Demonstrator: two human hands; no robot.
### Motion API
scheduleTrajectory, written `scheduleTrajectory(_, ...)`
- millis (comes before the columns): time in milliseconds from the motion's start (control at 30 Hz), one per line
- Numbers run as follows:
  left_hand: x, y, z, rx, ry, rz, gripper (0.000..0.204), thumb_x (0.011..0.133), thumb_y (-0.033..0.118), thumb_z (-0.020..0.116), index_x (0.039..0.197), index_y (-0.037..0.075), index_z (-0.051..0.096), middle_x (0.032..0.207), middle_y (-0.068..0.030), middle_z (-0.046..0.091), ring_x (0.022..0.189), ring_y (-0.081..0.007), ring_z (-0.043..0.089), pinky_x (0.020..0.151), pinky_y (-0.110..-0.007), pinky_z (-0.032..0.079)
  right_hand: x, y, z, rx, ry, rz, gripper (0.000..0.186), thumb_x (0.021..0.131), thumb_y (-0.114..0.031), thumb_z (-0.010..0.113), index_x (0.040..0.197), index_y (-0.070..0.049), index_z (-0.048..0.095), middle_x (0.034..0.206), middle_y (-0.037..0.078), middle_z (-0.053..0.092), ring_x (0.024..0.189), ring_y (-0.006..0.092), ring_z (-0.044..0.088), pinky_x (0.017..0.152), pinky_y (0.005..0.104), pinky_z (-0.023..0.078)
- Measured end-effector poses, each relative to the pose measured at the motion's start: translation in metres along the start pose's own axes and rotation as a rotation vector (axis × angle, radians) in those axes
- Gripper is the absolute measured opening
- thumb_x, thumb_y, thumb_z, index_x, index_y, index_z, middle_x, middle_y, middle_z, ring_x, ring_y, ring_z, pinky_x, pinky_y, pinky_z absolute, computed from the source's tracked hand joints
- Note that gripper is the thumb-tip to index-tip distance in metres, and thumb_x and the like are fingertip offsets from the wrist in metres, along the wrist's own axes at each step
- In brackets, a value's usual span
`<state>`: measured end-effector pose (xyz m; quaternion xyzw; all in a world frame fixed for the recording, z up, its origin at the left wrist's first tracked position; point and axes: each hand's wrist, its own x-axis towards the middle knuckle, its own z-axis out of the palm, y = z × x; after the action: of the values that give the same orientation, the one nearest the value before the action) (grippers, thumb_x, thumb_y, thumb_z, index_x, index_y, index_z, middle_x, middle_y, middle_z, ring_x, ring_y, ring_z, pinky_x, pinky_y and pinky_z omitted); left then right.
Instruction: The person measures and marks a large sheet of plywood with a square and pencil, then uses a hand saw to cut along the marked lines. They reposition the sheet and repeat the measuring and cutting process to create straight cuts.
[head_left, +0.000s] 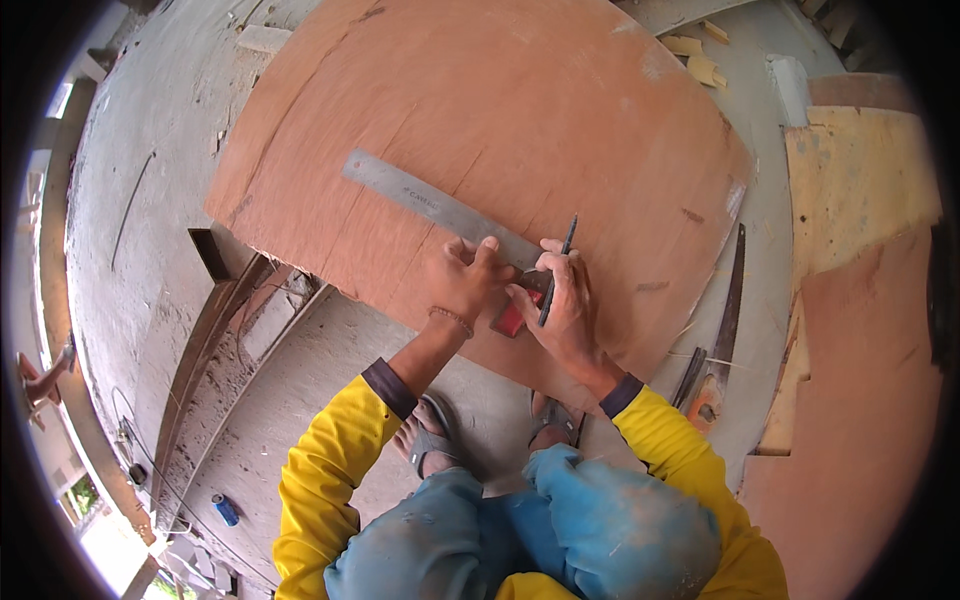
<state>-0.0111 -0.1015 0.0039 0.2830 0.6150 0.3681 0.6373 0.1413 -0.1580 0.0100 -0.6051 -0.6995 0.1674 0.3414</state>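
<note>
A large reddish-brown plywood sheet [560, 120] lies in front of me. Across it, at a slant, rests the grey steel blade of a try square [410, 193]; its red stock shows below my hands, near the sheet's near edge. My left hand [468, 280] is closed around the blade's near end, thumb raised. My right hand [572, 305] pinches a dark pencil [570, 238], tip pointing up and away, while its fingers also touch the square. The join between blade and stock is partly hidden by my fingers.
A handsaw [722, 350] with an orange handle lies right of the sheet. More cut plywood [870, 330] is stacked at the far right. Curved metal channels [195, 370] run along the left floor, near a blue can [225, 510]. Wood offcuts [705, 70] lie at the back right.
</note>
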Motion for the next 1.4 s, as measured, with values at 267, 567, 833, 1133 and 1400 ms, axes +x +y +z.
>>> scheduleTrajectory(267, 0.029, 0.023, -0.038, 0.846, -0.078, 0.221, 0.029, 0.093, 0.022, 0.07, 0.084, -0.005, 0.065, 0.06, -0.0132, 0.067, 0.058, -0.0301, 0.07, 0.05, -0.042, 0.053, 0.004, -0.004, -0.004, -0.047, -0.118, -0.05, 0.046, 0.079, -0.025, 0.082, 0.108, -0.008, 0.051, 0.126, 0.022, 0.057, 0.113, 0.0408, 0.052, 0.099, 0.054, 0.041)
scheduleTrajectory(567, 0.032, 0.062, -0.078, 1.445, 0.344, 0.763, 0.086, 0.074, 0.043, 0.087, 0.139, 0.005, 0.046, 0.147, -0.0238, 0.041, 0.138, -0.0381, 0.038, 0.11, -0.052, 0.031, -0.022, 0.031, -0.02, 0.002, -0.239, -0.145, 0.033, 0.089, -0.028, 0.072, 0.106, -0.012, 0.05, 0.151, 0.021, 0.047, 0.131, 0.0414, 0.047, 0.1, 0.0513, 0.04)
scheduleTrajectory(833, 0.048, 0.053, -0.068, 1.466, 0.332, 0.744, 0.117, 0.065, 0.057, 0.088, 0.154, 0.007, 0.031, 0.162, -0.0255, 0.023, 0.151, -0.042, 0.019, 0.123, -0.056, 0.013, -0.023, 0.042, -0.006, -0.015, -0.135, -0.179, 0.024, 0.09, -0.017, 0.072, 0.102, -0.012, 0.052, 0.145, 0.016, 0.055, 0.133, 0.0369, 0.051, 0.1, 0.0502, 0.044)
scheduleTrajectory(1133, 0.058, 0.06, -0.075, 1.463, 0.261, 0.822, 0.123, 0.06, 0.069, 0.086, 0.155, 0.013, 0.031, 0.163, -0.0275, 0.017, 0.153, -0.0434, 0.014, 0.122, -0.06, 0.012, -0.002, 0.052, -0.016, -0.054, -0.176, -0.304, 0.025, 0.09, -0.009, 0.068, 0.095, -0.013, 0.044, 0.136, 0.012, 0.064, 0.121, 0.0344, 0.06, 0.093, 0.0452, 0.045)
scheduleTrajectory(1400, 0.064, 0.07, -0.082, 1.538, 0.246, 0.842, 0.121, 0.053, 0.078, 0.083, 0.149, 0.019, 0.038, 0.158, -0.0241, 0.025, 0.146, -0.0425, 0.025, 0.118, -0.059, 0.019, 0.012, 0.065, -0.027, 0.027, -0.183, -0.328, 0.021, 0.09, -0.001, 0.062, 0.097, -0.011, 0.045, 0.122, 0.013, 0.069, 0.114, 0.0336, 0.063, 0.089, 0.0438, 0.05)
